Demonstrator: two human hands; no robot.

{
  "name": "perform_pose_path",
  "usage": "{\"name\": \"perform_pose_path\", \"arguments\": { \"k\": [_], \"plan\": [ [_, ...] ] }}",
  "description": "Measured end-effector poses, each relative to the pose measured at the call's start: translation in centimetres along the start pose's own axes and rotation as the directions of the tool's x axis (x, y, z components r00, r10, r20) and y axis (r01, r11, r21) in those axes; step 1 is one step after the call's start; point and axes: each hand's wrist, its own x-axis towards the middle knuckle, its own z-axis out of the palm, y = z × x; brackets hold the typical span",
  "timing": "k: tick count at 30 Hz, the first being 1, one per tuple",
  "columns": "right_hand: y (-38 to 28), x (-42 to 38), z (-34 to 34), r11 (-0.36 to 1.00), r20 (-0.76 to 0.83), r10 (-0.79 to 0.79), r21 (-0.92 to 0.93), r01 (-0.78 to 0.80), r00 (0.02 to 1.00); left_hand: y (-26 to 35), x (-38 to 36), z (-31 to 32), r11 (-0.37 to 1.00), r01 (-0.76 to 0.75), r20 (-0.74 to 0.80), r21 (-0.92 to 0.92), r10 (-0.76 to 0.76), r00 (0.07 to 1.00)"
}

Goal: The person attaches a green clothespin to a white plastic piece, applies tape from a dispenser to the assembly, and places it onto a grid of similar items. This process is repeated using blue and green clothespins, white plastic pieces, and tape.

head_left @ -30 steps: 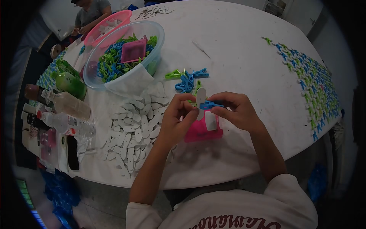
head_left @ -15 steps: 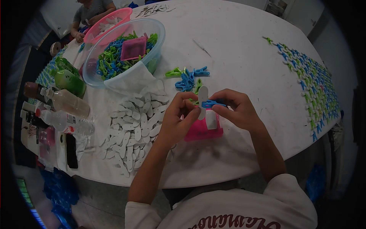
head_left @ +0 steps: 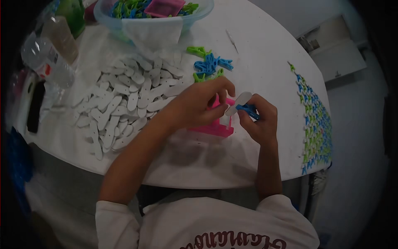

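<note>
My right hand pinches a blue clip that is clamped on a white card piece. My left hand is just left of it, fingers curled over a pink tray on the white table; whether it still touches the card I cannot tell. A small heap of blue and green clips lies just beyond the hands. A spread of several white card pieces lies to the left.
A clear bowl of clips with a pink lid stands at the far edge. Bottles and a dark phone sit at the left. Rows of clipped cards line the right edge.
The view has tilted and swung left and down. My hands have drawn slightly apart; the clip and card now sit in my right hand, with my left hand curled beside them.
</note>
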Motion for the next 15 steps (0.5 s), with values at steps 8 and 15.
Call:
{"name": "perform_pose_path", "arguments": {
  "k": [8, 15],
  "plan": [
    [0.6, 0.7, 1.1, 0.983, -0.06, -0.134, -0.132, 0.125, 0.989, -3.2, -0.1, -2.9, 0.849, -0.044, -0.235, 0.527, 0.195, 0.952],
    [0.3, 0.6, 1.5, 0.981, 0.057, -0.095, -0.163, 0.104, 0.994, -3.2, -0.3, -3.0, 0.797, 0.006, -0.185, 0.603, 0.133, 0.974]
  ]
}}
